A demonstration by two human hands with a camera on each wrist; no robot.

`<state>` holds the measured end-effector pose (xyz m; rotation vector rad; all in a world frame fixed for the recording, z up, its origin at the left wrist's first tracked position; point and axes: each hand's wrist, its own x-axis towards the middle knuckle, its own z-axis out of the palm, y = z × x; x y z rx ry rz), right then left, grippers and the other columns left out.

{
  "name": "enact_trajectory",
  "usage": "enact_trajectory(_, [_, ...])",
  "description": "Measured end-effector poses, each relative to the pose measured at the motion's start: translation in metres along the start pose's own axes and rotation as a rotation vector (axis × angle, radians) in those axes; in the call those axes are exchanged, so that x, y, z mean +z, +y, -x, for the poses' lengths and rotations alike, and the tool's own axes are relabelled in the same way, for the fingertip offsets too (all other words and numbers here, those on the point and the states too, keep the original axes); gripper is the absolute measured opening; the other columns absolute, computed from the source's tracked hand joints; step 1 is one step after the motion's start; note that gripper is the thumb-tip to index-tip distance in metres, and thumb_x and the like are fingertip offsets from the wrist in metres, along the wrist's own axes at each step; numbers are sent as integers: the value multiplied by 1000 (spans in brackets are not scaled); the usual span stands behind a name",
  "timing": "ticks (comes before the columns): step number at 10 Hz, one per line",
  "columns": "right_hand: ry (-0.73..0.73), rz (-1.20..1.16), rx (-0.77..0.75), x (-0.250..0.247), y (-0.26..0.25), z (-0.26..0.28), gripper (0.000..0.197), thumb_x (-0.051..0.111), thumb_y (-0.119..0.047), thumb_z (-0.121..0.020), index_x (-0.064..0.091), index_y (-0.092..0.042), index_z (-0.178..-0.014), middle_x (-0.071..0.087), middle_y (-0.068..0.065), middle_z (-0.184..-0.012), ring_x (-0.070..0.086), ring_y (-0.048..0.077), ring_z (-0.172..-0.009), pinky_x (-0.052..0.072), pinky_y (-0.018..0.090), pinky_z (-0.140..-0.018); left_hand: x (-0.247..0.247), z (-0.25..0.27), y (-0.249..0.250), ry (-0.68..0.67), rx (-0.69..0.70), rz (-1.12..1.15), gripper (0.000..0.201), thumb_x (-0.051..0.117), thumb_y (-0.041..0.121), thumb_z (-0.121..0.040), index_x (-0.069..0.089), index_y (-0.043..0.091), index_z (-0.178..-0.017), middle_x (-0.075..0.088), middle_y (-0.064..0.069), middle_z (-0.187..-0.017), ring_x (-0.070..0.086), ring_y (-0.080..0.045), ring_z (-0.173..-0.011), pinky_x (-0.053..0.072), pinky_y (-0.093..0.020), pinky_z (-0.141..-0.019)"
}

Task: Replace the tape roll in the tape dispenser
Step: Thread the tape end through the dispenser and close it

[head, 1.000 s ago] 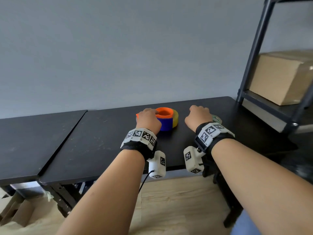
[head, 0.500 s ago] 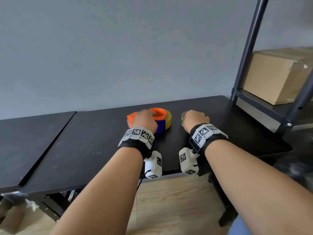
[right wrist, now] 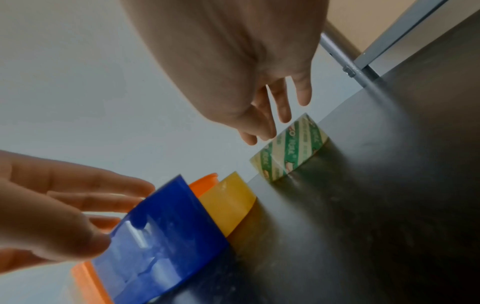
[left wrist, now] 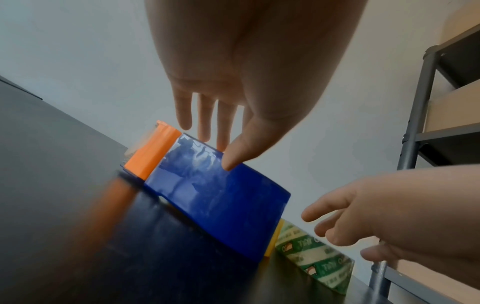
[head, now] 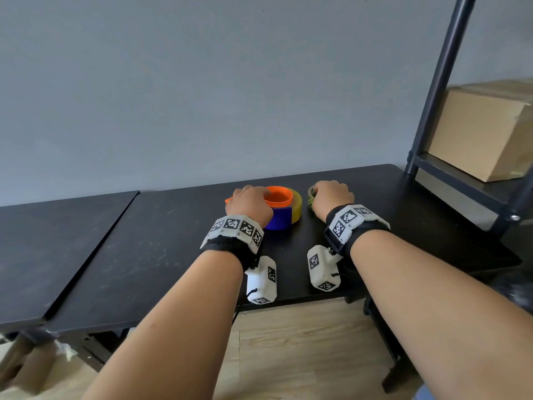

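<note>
The tape dispenser (head: 281,217) lies on the black table (head: 161,243). It has a blue body (left wrist: 215,197), an orange core (head: 278,197) and a yellow tape roll (right wrist: 228,201). My left hand (head: 259,197) reaches over it with straight fingers, and the thumb (left wrist: 230,162) touches the blue wall. A green-and-white tape roll (right wrist: 288,150) lies flat just right of the dispenser. My right hand (right wrist: 270,127) hovers over this roll (head: 311,199) with loose fingers, and no grip on it shows.
A second black table (head: 43,255) adjoins on the left. A dark metal shelf post (head: 438,82) stands at the table's right rear corner. The shelf holds a cardboard box (head: 478,134). Wooden floor lies below the front edge.
The head view swung and came closer. Both hands stay over the dispenser and the green roll. The roll now shows at the left of my right hand instead of its right.
</note>
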<state>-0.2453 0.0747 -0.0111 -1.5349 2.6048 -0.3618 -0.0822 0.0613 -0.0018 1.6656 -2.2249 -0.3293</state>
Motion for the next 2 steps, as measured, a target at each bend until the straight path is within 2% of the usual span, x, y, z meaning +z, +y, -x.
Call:
enact_trajectory(1, [25,-47,-81,-6,-6,12,39,48,-16,-95,55,-17,-133,53,12,-136,49,33,-127,45,43,-103,-7,4,-6,22,-16,0,56,47,7,-83,54,28,-135,53,-4,-137,43,-27,-128,39,-41,-104])
enact_trajectory(2, [23,-101,-120,-12,-13,22,43,47,-15,-96,52,-18,-138,50,11,-141,46,32,-131,45,45,-104,-14,7,-12,50,-41,-10,52,46,9,-84,54,26,-133,54,-5,-134,44,-27,-127,40,-39,-102])
